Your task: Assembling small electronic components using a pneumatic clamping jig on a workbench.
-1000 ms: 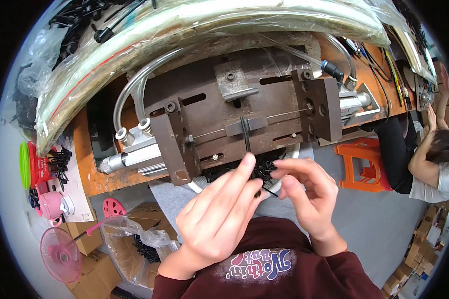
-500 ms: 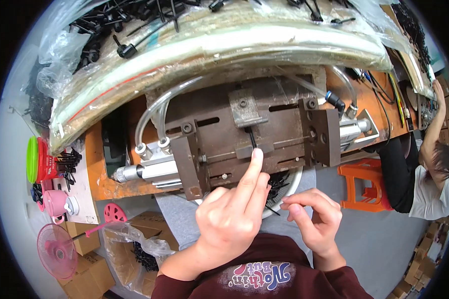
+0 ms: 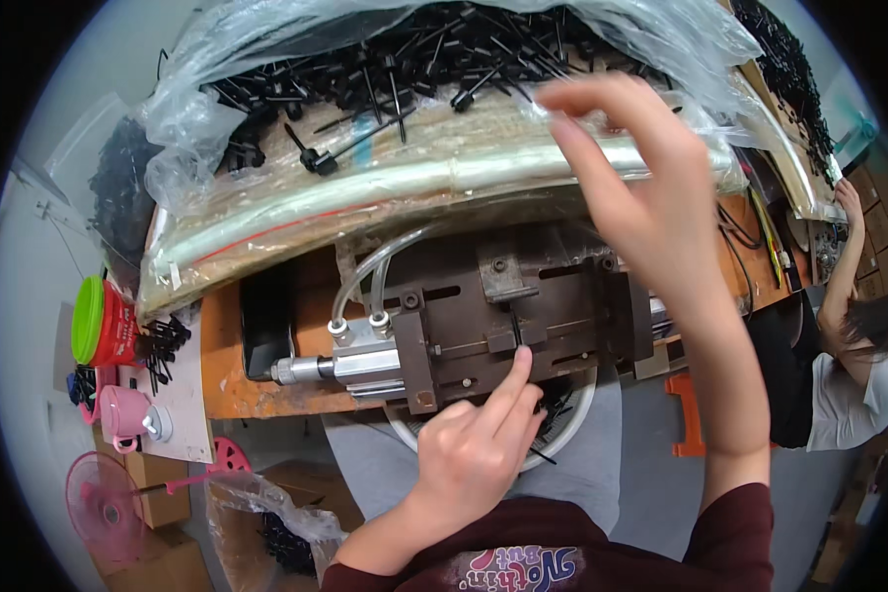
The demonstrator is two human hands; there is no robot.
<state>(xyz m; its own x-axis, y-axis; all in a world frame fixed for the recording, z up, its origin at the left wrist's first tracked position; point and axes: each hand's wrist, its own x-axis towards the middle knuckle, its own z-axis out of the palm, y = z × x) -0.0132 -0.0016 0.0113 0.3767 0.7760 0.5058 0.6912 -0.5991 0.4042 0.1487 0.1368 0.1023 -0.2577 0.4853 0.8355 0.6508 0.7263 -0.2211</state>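
My left hand (image 3: 476,449) reaches over the front of a dark brown metal fixture (image 3: 553,261). Its index finger is stretched out, the other fingers are more bent, and it grips nothing. The fingertip touches the near end of a thin black rod-shaped part (image 3: 517,326), which lies in a small block under a grey metal clamp plate (image 3: 504,275). Raised at the far right, my right hand (image 3: 651,187) is over the edge of a heap of black plastic parts with thin stems (image 3: 395,84). Thumb and index finger are apart, slightly blurred, with nothing visible between them.
Clear plastic sheeting (image 3: 296,222) wraps the heap's front edge. A pneumatic cylinder (image 3: 365,367) with clear hoses (image 3: 365,266) flanks the fixture. Below sits a white round basket (image 3: 572,419) holding black parts. A co-worker's arm (image 3: 844,266) is at the right, beside an orange stool (image 3: 686,414).
My right hand has moved from near the lap, up and away to the heap of black parts. The left index finger stays at the rod. The whole view has shifted.
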